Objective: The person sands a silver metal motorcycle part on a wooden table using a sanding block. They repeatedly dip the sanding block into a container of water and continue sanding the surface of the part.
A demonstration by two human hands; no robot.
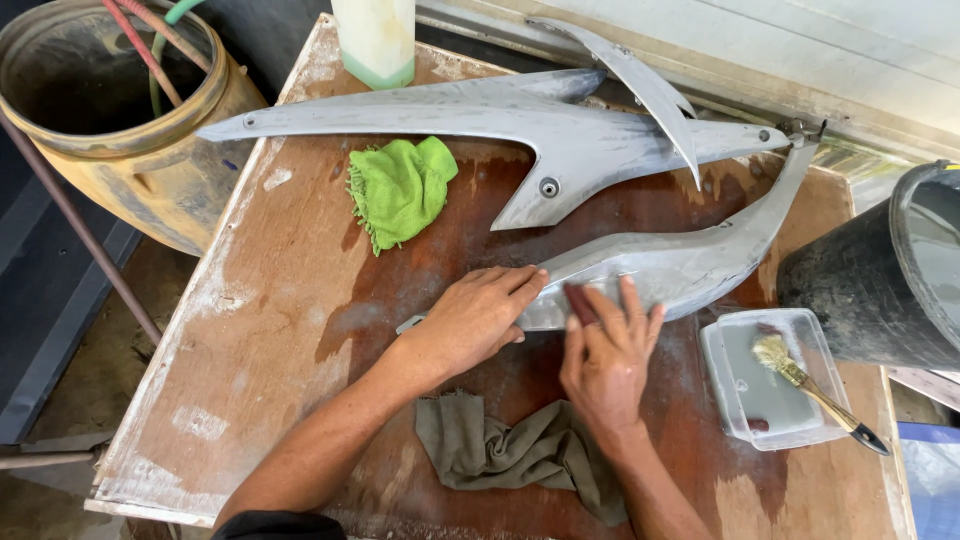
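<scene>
A curved grey body panel (690,262) lies on a wet wooden board (270,300). My left hand (475,315) rests flat on the panel's pointed near end, fingers together, pinning it down. My right hand (607,360) presses a small dark reddish pad (578,300) against the panel's lower edge, fingers spread over it. A second, larger grey panel (560,135) with pointed wings lies further back on the board.
A green cloth (400,188) lies at the back left and an olive rag (510,450) near me. A clear tub (765,385) of water with a brush (810,385) sits right. A black bucket (880,270), a yellowed barrel (130,130) and a plastic bottle (378,40) stand around.
</scene>
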